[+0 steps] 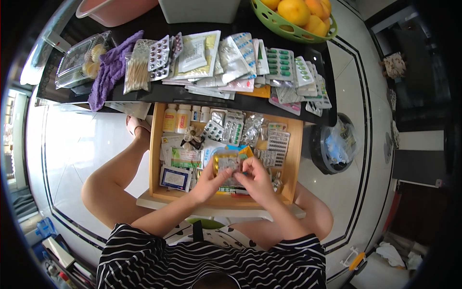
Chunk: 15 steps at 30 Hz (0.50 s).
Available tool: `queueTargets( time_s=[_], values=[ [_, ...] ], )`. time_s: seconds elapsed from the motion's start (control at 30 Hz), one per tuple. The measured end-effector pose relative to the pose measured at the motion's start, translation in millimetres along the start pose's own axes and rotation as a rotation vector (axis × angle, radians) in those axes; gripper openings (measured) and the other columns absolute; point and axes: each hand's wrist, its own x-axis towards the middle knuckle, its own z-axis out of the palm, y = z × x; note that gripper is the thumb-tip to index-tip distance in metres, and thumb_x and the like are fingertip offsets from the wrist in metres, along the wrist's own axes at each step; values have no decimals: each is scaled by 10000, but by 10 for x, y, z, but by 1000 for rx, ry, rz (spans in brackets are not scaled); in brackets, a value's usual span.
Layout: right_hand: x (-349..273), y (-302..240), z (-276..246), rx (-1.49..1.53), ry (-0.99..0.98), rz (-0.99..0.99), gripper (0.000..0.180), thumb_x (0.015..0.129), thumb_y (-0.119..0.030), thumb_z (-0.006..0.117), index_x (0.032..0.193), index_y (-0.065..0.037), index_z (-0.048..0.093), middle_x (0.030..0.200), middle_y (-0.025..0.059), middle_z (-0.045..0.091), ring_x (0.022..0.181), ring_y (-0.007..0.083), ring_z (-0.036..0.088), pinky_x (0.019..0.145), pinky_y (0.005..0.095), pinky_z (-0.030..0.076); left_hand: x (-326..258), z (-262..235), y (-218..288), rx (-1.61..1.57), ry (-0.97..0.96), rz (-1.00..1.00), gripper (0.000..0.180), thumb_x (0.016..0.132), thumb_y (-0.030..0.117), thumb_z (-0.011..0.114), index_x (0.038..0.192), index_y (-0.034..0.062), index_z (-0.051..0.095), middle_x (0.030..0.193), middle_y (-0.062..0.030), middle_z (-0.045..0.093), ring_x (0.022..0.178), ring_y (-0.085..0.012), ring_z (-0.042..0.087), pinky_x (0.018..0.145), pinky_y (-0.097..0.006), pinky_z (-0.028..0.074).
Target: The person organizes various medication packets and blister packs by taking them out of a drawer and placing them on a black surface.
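Observation:
Both my hands meet over an open wooden drawer (155, 144) full of medicine packs. My left hand (208, 182) and my right hand (256, 180) together hold a small clear bag of blister packs with yellow pills (226, 161), fingers pinched at its lower edge. Under them lie more blister strips (277, 144), leaflets and a small blue-and-white box (174, 178). Two white bottles (176, 118) stand at the drawer's far left corner.
A black tabletop (202, 94) above the drawer carries several blister packs, foil sachets, a bag of cotton swabs (136, 73), a purple cloth (109, 72) and a green basket of oranges (293, 21). A dark bin (332, 144) stands right of the drawer.

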Motion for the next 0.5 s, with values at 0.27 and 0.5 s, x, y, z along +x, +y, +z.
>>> queueTargets(
  time_s=[0.27, 0.5],
  values=[
    [80, -578, 397, 94, 15, -69, 224, 843, 41, 615, 959, -62, 453, 943, 5, 503, 859, 74, 532, 703, 186, 469, -146, -28, 851, 170, 10, 147, 603, 909, 114, 613, 1364, 13, 229, 1144, -101, 523, 1041, -142, 523, 876, -278, 467],
    [616, -1253, 974, 130, 28, -233, 292, 849, 63, 587, 1051, -62, 416, 999, 30, 476, 934, 84, 498, 709, 201, 486, 100, -345, 1816, 435, -9, 310, 592, 960, 222, 544, 1399, 12, 208, 1144, -140, 541, 1043, -165, 532, 890, -301, 453]
  ],
)
